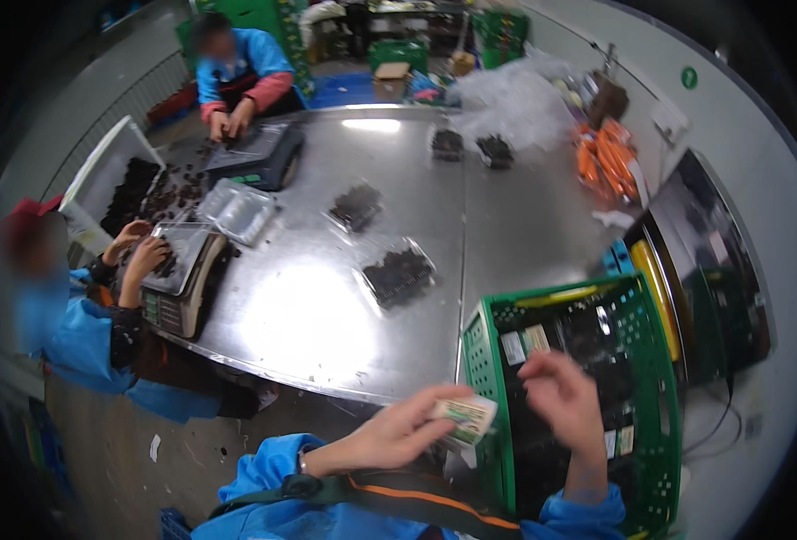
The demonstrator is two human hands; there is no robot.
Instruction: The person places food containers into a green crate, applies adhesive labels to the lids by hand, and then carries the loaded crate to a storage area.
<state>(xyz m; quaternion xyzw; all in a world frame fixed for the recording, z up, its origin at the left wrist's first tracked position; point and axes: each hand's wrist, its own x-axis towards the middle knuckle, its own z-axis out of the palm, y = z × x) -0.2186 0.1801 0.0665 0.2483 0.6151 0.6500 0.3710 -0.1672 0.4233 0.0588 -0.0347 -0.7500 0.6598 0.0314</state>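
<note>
A small stack of printed labels (466, 420) is held in my left hand (402, 428), between thumb and fingers, beside the crate's left wall. My right hand (564, 398) is over the green plastic crate (490, 351), fingers curled; whether a label is between them cannot be told. Inside the crate lie clear-lidded packs of dark contents (608, 371), some bearing labels (525, 343). On the steel table (412, 351) sit an open-looking clear tray of dark pieces (397, 275) and another tray (354, 206) behind it.
Two people work at scales (182, 283) (256, 155) on the left, near a white box of dark pieces (111, 175) and empty clear trays (236, 209). Two more filled trays (447, 145), plastic film (520, 101) and orange bags (608, 162) are at the back. A screen-like machine (702, 250) stands right.
</note>
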